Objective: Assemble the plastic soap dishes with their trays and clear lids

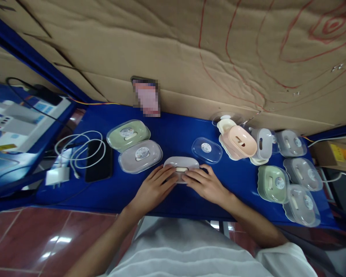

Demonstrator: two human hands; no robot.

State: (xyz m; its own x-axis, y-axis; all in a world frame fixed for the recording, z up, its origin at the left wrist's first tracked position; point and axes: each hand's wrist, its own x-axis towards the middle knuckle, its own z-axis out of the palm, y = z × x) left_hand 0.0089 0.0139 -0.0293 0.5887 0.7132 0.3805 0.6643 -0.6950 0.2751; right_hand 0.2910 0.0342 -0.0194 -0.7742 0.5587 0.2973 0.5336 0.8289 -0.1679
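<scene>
A pale grey-lilac oval soap dish (184, 161) with a cream bar in its middle slot lies on the table in front of me. My left hand (158, 184) holds its left side, fingers over the top near the bar. On the right side, my right hand (206, 184) grips it with bent fingers, the tips close to the bar. Parts of the dish are hidden under both hands. Just behind my right hand lies a clear oval lid (207, 150) with a round label. A lilac dish (140, 156) under a clear lid sits left of my left hand.
A green lidded dish (128, 135) is at the left, beside a black phone (98, 161) with a white cable and charger (57, 176). Stacked peach trays (242, 141) and several lidded dishes (302, 174) stand right. Cardboard (178, 57) walls the back of the blue table (173, 130).
</scene>
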